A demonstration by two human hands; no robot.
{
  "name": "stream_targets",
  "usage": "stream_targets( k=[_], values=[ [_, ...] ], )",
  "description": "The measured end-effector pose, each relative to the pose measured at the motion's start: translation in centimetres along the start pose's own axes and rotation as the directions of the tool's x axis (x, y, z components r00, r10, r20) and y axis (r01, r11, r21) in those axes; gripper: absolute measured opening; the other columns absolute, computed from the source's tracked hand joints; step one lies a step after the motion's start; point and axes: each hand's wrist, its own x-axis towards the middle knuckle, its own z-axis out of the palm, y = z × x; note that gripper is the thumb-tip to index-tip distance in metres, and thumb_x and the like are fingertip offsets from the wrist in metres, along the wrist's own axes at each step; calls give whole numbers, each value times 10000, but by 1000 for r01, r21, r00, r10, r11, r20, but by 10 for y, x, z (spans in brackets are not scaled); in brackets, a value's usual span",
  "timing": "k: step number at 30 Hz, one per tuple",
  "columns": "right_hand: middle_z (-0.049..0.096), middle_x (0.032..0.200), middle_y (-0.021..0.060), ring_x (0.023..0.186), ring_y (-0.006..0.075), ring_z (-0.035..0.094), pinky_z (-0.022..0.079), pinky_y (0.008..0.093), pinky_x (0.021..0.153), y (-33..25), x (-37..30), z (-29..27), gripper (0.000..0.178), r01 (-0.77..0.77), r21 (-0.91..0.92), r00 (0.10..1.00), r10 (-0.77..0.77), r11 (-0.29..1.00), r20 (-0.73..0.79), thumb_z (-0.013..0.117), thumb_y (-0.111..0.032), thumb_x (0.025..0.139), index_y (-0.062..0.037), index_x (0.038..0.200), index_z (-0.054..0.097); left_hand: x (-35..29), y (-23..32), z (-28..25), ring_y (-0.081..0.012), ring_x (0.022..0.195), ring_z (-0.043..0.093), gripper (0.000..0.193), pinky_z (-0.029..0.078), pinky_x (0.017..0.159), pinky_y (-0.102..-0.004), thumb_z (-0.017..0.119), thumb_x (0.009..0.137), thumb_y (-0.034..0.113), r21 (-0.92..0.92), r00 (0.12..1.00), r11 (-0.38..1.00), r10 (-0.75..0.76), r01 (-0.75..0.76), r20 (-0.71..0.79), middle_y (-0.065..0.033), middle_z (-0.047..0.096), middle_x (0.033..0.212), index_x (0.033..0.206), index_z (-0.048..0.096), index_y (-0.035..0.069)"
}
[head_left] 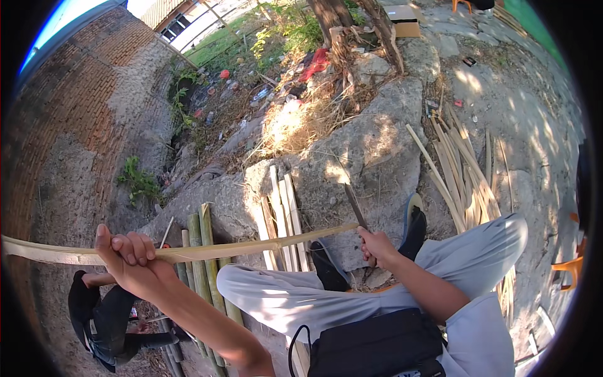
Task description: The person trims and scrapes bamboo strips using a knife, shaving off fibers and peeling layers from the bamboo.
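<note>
A long pale bamboo strip [226, 251] runs across in front of me, from the left rim to my right hand. Toward its left part my left hand [135, 264] is closed round it, fingers over the top and thumb up. My right hand [379, 248] grips a knife [355, 204] by its handle, the dark blade pointing away from me. The strip's right end meets the blade just above my right fingers. Whether the edge has entered the bamboo I cannot tell.
Green bamboo poles [200, 264] lie left of my knees, and split bamboo pieces [289, 213] lean on a rock [383, 138]. More strips [461, 169] lie to the right. Another person's dark-clothed leg [113, 323] shows lower left. A brick wall [81, 81] stands left.
</note>
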Motion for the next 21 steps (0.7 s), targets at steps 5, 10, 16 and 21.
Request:
stream_targets(
  k=[5,10,16,21],
  values=[
    [449,577,6,449,128,437,421,314,460,3,3,-5,355,49,-88,999,-48,995,9,618,-326,929,-57,738,485,-8,0,13,-57,425,260,291,263,387,-219,638,908,168,12,998,999,42,-41,-37,40,297,551,682,462,119],
    [467,605,15,468,119,446,423,307,462,-3,1,-1,338,40,-110,999,-39,993,10,621,-313,928,-44,767,495,-11,3,24,-52,408,273,316,271,373,-221,629,917,177,37,998,997,63,-62,-10,42,305,530,660,455,123],
    [479,632,21,486,111,448,428,301,465,-1,0,-2,336,36,-107,999,-34,994,26,629,-314,924,-33,791,503,-6,1,18,-50,393,292,318,266,356,-227,641,913,191,18,997,997,71,-72,18,40,348,523,652,474,119],
    [479,629,19,486,110,446,430,301,468,4,3,-4,337,38,-126,999,-34,991,37,639,-318,918,-41,775,509,-5,-1,16,-52,393,295,301,266,356,-225,643,910,188,5,998,998,55,-55,12,39,363,532,662,489,115]
  ],
)
